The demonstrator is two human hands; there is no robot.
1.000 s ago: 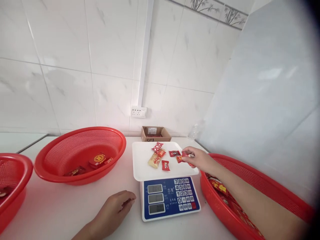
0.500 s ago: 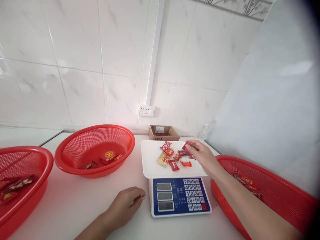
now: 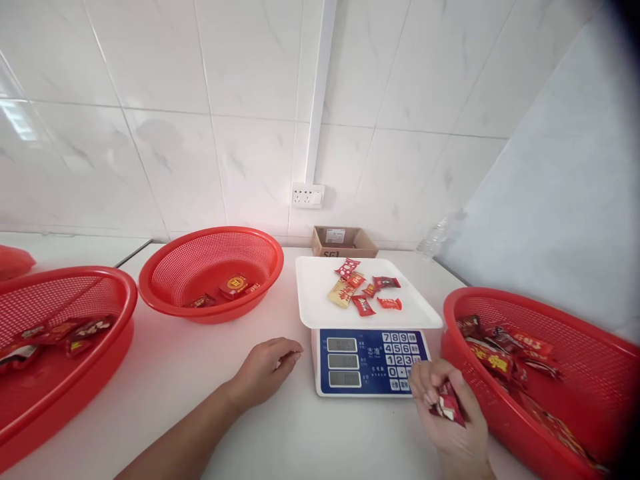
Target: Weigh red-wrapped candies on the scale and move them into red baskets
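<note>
My right hand (image 3: 447, 407), palm turned up, is closed round dark red wrapped candies (image 3: 450, 407) in front of the scale's keypad; how many is hidden by the fingers. My left hand (image 3: 267, 373) rests on the table left of the scale, fingers loosely curled towards the thumb, nothing visible in them. Between and behind the hands stands a digital scale (image 3: 373, 363) with a blue panel and a white weighing tray (image 3: 320, 313). On that tray lie several wrapped candies, among them a beige packet (image 3: 341, 292), a dark red candy (image 3: 387, 283) and a small red one (image 3: 390, 304).
At the right, a red basket (image 3: 457, 300) holds several wrapped snacks. Two more red baskets stand left, one at the back (image 3: 165, 257) and one nearer (image 3: 120, 293). Behind the tray sits a cardboard box (image 3: 345, 252). A clear plastic item (image 3: 440, 237) lies by the wall.
My right hand has drawn back from the tray to the scale's front right, taking a dark red candy with it. My left hand stays by the scale. The view has shifted.
</note>
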